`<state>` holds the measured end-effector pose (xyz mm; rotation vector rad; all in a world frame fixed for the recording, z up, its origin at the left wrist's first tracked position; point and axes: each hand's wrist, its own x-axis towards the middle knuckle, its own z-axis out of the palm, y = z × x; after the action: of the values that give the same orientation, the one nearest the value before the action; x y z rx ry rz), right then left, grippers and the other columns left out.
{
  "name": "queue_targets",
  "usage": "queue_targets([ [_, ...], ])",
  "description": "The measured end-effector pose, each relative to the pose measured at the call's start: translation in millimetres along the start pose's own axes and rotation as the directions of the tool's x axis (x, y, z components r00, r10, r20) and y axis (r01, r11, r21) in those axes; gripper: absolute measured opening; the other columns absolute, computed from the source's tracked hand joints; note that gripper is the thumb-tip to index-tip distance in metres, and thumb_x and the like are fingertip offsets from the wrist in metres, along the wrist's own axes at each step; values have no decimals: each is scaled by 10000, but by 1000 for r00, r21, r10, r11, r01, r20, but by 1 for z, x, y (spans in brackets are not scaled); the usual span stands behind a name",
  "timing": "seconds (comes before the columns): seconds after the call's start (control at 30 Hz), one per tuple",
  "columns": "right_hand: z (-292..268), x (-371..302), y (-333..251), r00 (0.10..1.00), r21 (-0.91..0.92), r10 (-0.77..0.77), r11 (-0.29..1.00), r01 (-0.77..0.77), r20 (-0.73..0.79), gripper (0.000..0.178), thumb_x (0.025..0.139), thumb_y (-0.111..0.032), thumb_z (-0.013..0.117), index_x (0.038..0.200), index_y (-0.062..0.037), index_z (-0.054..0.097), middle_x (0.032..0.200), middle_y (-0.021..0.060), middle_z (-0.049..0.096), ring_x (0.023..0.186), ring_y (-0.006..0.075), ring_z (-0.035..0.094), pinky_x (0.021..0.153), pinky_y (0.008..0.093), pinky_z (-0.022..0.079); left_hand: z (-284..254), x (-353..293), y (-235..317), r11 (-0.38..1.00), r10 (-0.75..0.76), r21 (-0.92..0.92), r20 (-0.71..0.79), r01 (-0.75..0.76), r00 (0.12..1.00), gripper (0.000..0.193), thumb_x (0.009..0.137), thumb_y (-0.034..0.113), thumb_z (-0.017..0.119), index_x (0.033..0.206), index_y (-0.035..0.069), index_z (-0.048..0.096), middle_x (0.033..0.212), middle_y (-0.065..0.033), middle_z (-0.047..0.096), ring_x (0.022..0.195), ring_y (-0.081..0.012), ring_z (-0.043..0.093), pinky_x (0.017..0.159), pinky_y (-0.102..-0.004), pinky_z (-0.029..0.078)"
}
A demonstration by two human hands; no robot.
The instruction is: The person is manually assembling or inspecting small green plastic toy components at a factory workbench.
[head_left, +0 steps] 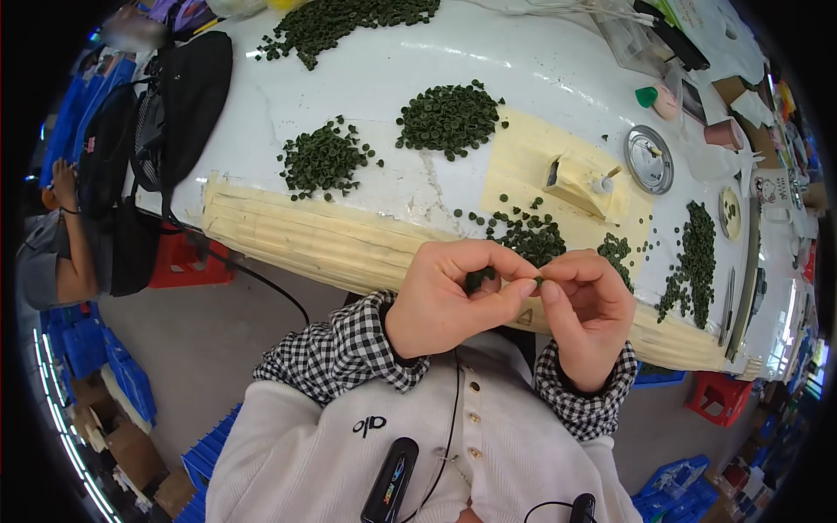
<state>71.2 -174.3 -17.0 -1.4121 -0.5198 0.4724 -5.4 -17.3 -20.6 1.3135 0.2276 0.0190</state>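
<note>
Dark green disc (538, 281) right at your fingertips
your left hand (449, 301) and right hand (591, 307) both have thumb and index clamped on it; more green bits (477, 279) show inside the left's curl; loose pile (534, 237) just past; then a cream block (571, 189); round metal lid (649, 159) off right

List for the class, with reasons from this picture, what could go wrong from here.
1. The small green piece pinched between the fingertips of the left hand and right hand could slip; it is tiny.
2. The spare pieces in the left hand's curled fingers might spill, since that hand is also pinching.
3. A sleeve could brush the loose right-hand heap, which reaches toward the table's front edge.
</note>
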Motion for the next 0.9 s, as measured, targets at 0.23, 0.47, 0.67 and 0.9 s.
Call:
queue_targets([
  [0.23, 1, -1, 2, 1000, -23, -14, 1000, 14, -10, 162, 796, 74, 607, 953, 44, 583, 918, 91, 579, 840, 133, 597, 753, 235, 487, 2, 2, -2, 999, 27, -22, -9, -27, 1000, 93, 827, -4, 617, 916, -19, 641, 752, 4, 599, 612, -23, 438, 558, -178, 371],
  [0.47, -30, 4, -4, 933, -438, -183, 898, 31, -310, 131, 780, 36, 652, 906, 34, 613, 835, 63, 608, 779, 117, 572, 700, 227, 461, -7, 16, 3, 756, 325, 615, -57, -223, 944, 84, 773, -8, 657, 856, -17, 657, 554, 25, 346, 493, -59, 319, 481, -228, 307],
  [0.67, -44, 8, -13, 952, -850, -305, 507, 144, -21, 114, 688, 19, 700, 767, -11, 623, 744, 66, 570, 728, 221, 499, 634, 297, 408, -7, 17, 5, 763, 327, 617, -115, -190, 938, 82, 791, 2, 648, 873, -3, 645, 549, 42, 323, 474, -64, 290, 473, -209, 272],
  [0.9, -39, 12, -11, 955, -938, -253, 266, 222, 154, 122, 704, -54, 685, 793, -38, 602, 770, 55, 536, 804, 252, 483, 743, 362, 382, -12, 16, 22, 881, -178, -467, -169, 80, 969, 217, 926, 70, 457, 1128, 5, 505, 727, 20, 438, 583, -64, 349, 521, -193, 290],
])
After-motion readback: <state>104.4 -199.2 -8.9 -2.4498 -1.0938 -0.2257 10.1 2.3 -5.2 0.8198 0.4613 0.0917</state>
